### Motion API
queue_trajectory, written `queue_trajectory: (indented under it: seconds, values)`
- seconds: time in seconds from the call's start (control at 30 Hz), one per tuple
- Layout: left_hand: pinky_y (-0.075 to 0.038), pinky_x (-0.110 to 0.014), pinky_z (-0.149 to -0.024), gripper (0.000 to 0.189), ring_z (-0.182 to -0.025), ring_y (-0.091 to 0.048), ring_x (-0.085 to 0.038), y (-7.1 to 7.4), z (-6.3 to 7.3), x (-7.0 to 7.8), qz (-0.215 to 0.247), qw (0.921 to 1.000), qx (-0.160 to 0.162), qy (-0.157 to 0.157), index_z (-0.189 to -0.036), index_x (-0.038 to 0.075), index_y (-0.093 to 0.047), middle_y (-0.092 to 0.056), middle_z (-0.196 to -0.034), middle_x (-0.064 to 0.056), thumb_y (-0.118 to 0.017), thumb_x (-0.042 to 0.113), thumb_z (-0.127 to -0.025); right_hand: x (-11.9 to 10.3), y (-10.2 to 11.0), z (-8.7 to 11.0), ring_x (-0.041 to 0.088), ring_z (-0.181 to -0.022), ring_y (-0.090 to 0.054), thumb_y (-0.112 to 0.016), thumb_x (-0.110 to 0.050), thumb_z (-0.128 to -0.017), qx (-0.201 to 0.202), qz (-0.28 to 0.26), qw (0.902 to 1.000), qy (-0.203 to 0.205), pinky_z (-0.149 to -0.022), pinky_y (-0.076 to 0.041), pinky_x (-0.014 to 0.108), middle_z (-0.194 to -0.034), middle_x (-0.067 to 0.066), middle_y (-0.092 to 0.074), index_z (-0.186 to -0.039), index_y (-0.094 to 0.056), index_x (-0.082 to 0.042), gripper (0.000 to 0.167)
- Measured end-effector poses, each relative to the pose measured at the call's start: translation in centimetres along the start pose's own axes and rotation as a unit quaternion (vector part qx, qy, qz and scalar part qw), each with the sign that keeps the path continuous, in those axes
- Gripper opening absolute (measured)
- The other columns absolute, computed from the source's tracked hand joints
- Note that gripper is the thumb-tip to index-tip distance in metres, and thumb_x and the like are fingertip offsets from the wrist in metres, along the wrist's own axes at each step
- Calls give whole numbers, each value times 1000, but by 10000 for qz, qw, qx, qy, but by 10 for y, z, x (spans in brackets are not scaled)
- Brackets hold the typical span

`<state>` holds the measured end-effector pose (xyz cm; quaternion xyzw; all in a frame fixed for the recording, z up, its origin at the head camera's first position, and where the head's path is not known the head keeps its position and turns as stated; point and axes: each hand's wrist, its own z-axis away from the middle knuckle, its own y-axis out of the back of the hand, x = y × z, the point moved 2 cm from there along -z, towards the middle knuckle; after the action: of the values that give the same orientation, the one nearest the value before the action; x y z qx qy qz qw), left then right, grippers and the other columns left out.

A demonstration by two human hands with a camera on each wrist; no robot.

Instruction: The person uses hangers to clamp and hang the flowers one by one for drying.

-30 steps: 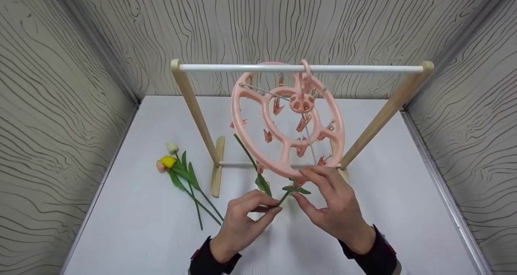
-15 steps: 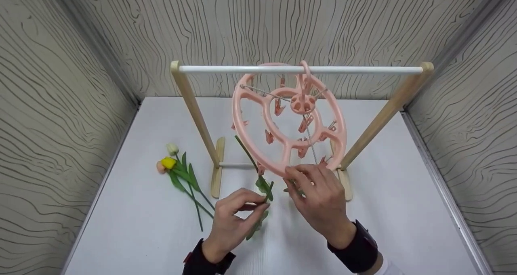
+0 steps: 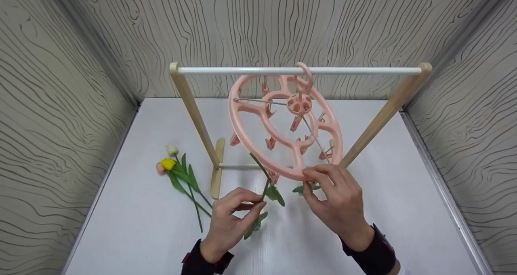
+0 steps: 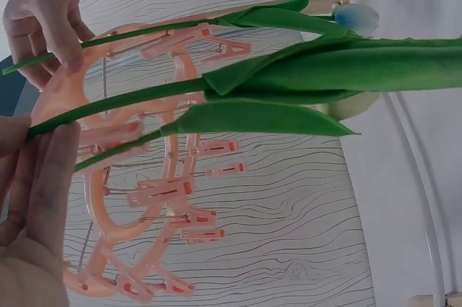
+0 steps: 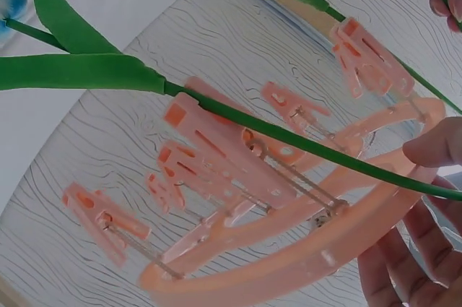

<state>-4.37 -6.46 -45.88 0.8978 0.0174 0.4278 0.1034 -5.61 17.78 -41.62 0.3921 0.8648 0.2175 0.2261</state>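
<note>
My left hand (image 3: 234, 214) pinches the green stem (image 4: 123, 105) of an artificial tulip between thumb and fingertips. Its leaves (image 4: 317, 68) point down toward the table in the head view. My right hand (image 3: 339, 202) grips the near rim of a round pink clip hanger (image 3: 282, 171), thumb on one side and fingers on the other. Beside that hand, a blue tulip (image 5: 11, 3) has its stem (image 5: 274, 133) running past a pink clothespin (image 5: 224, 148). Another leafy stem (image 3: 260, 166) hangs at a clothespin on the hanger's left side, close to the held stem.
The hanger hooks over a white bar (image 3: 234, 70) on wooden posts (image 3: 196, 117). Several tulips lie at the left on the white table (image 3: 153, 234), with yellow (image 3: 168, 164), white (image 3: 172, 150) and peach (image 3: 160, 168) blooms. Patterned walls (image 3: 202, 32) enclose the table.
My left hand has drawn left from beside my right hand, with the held tulip's leaves now showing below it. The hanger has turned, carrying the left hanging stem rightward, nearer the held one.
</note>
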Motion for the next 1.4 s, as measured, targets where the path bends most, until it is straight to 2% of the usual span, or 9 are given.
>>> queue_trajectory:
  seconds: [0.13,0.2,0.33,0.43,0.63,1.0,1.23,1.4]
  values:
    - [-68,-22,-71,18,-83,-80,-22,1,-1,0,25,10000,30,-89,-101,5,-78,-78,-91,-12,-81,-9,-91,8,6,0,26,-84,-67,-84,-3,-78,63,-173,9997,-127,-70,-58,36,-96,12,-77,-105,-83,-5,28]
    - [-68,-22,-71,19,-83,-80,-22,1,-1,0,14,9999,45,-147,-101,4,-78,-78,-91,-13,-81,-10,-90,12,8,0,26,-84,-67,-83,-1,-78,115,-275,9995,-141,-72,-57,30,-96,13,-77,-104,-83,-4,27]
    - [-68,-22,-70,19,-83,-80,-21,1,-1,0,-29,9998,67,-198,-101,4,-78,-78,-91,-13,-82,-11,-89,20,13,-1,27,-86,-67,-82,4,-75,129,-465,9986,-203,-90,-52,6,-97,14,-77,-102,-82,-2,28]
    - [-68,-22,-70,19,-83,-80,-22,2,-1,0,-24,9998,72,-172,-101,4,-78,-78,-91,-13,-82,-10,-90,26,16,-1,28,-89,-67,-84,7,-72,54,-564,9978,-348,-103,-42,-2,-98,16,-76,-100,-81,0,29]
    - [-68,-21,-71,16,-82,-80,-21,2,-1,0,-64,9999,47,-116,-100,2,-78,-79,-91,-13,-82,-9,-90,40,20,-1,29,-96,-67,-86,14,-71,-67,-762,9948,-675,-105,-44,-2,-102,20,-75,-101,-79,4,33]
    - [-68,-21,-70,16,-83,-80,-21,2,0,0,-111,9999,71,-101,-100,3,-78,-78,-91,-13,-82,-8,-90,65,20,-1,20,-109,-72,-82,26,-69,31,-1143,9880,-1037,-102,-52,2,-110,18,-74,-103,-78,5,40]
    - [-68,-21,-70,19,-82,-80,-21,2,0,0,-155,9997,105,-157,-100,4,-78,-78,-91,-13,-83,-10,-89,76,18,-3,-3,-121,-67,-82,26,-73,70,-1448,9827,-1154,-103,-54,4,-112,22,-75,-103,-78,5,38]
    - [-68,-21,-70,20,-82,-80,-21,2,0,-1,-158,9997,97,-129,-100,5,-78,-78,-90,-12,-83,-10,-89,82,16,-5,-5,-121,-66,-82,26,-73,78,-1511,9814,-1185,-102,-54,4,-113,23,-75,-104,-77,5,37]
